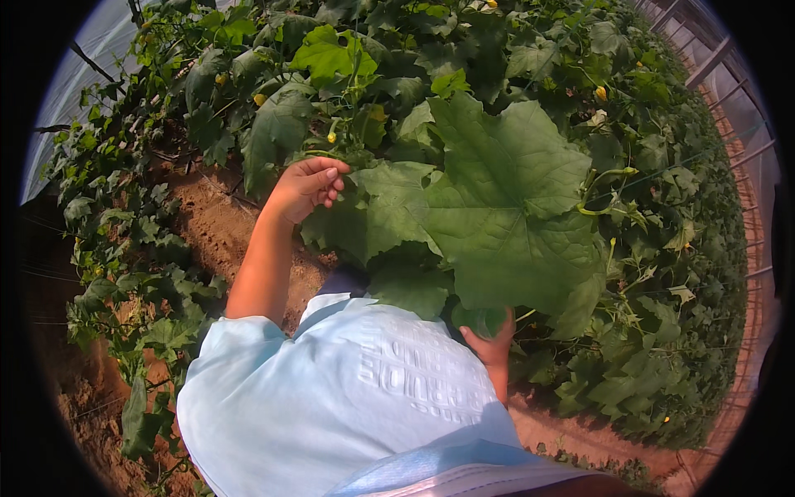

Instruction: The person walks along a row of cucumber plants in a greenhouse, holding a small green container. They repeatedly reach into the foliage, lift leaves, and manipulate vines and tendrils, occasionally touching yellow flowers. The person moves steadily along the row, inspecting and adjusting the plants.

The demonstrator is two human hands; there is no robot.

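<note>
My left hand (315, 185) is raised beside the vines, thumb and forefinger together and the other fingers curled. Whether something small is between its fingertips cannot be told. A thin green stem (320, 153) passes just above it, near a small yellow flower bud (331, 137). Low in front of my shirt, my right hand (495, 349) is round a rounded, green-looking object (483, 320), perhaps a see-through container; leaves hide part of it. Large lobed green leaves (497, 205) spread between the hands and hang over the right one.
Dense climbing vines (658, 248) with yellow flowers fill the top and right. More vines (168, 248) grow at the left, beside bare brown soil (214, 217). Thin green strings (677, 166) run among the plants. Plastic sheeting (93, 68) and poles (711, 62) stand at the outer edges.
</note>
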